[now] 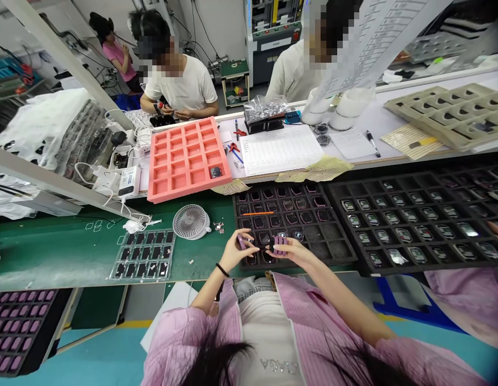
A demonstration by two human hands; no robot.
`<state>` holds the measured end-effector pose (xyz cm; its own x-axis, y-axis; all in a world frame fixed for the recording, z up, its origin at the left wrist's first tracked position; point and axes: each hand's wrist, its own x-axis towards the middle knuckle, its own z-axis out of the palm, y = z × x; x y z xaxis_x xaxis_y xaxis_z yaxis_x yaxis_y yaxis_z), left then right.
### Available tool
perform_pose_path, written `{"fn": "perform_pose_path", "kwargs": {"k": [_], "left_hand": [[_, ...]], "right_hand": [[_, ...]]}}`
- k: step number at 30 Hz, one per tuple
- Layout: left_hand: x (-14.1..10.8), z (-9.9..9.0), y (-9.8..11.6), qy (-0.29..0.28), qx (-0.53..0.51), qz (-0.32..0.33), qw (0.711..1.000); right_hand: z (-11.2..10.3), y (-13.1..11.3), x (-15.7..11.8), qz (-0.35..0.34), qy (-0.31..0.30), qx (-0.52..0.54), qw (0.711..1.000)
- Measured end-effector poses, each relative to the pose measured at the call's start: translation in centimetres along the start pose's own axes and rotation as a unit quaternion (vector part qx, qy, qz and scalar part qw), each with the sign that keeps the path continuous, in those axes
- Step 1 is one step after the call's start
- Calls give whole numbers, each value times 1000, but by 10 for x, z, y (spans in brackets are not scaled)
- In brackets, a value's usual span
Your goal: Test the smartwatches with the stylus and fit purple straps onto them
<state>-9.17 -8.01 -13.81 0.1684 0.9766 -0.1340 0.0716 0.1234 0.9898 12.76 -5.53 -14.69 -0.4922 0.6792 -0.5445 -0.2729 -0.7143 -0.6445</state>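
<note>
Between the thumb and fingers of my left hand point(235, 252) is one small purple case point(242, 242), rounded like a watch body. Several purple cases point(280, 244) stand side by side in the closed fingers of my right hand point(295, 253), with something dark at their left end. Both hands hover close together over the near edge of a black compartment tray point(327, 241). Dark, square-framed watch-like parts fill many of its pockets. An orange stick point(258, 213) lies across the tray. My fingers hide some of the nearest pockets.
Left of my hands are a small round fan point(191, 221) and a clear tray of black pieces point(144, 253). A pink foam tray point(188, 158) rests on the raised shelf. Another black tray point(409, 220) lies to the right. Co-workers point(180, 80) sit across the bench.
</note>
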Motion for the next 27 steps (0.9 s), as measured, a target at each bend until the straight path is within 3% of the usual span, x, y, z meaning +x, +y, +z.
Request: {"fn": "perform_pose_path", "kwargs": {"k": [3, 6, 9, 12, 14, 16, 19, 21, 23, 27], "left_hand": [[2, -6, -25, 28, -122, -104, 987], [4, -9, -48, 25, -169, -145, 975], [7, -9, -67, 29, -77, -130, 988], [13, -10, -80, 29, 129, -46, 990], [19, -10, -85, -3, 273, 12, 962], [24, -10, -87, -45, 404, 30, 913], [30, -10, -87, -82, 562, -1, 823], [32, -9, -86, -89, 622, -28, 778], [32, -7, -85, -89, 649, -43, 754], [24, -10, -85, -102, 666, -43, 738]], "right_hand": [[-10, 7, 2, 7, 26, 12, 1000], [-16, 14, 0, 13, 37, 14, 999], [-19, 18, -3, 5, 46, 18, 999], [-21, 19, -7, -7, 47, 21, 999], [-22, 19, -8, -11, 49, 22, 999], [-23, 19, -9, -10, 53, 22, 998], [-25, 20, -9, -6, 64, 25, 998], [-26, 21, -9, -5, 69, 27, 997], [-28, 22, -8, -6, 70, 26, 997], [-33, 22, -7, -3, 74, 21, 997]]}}
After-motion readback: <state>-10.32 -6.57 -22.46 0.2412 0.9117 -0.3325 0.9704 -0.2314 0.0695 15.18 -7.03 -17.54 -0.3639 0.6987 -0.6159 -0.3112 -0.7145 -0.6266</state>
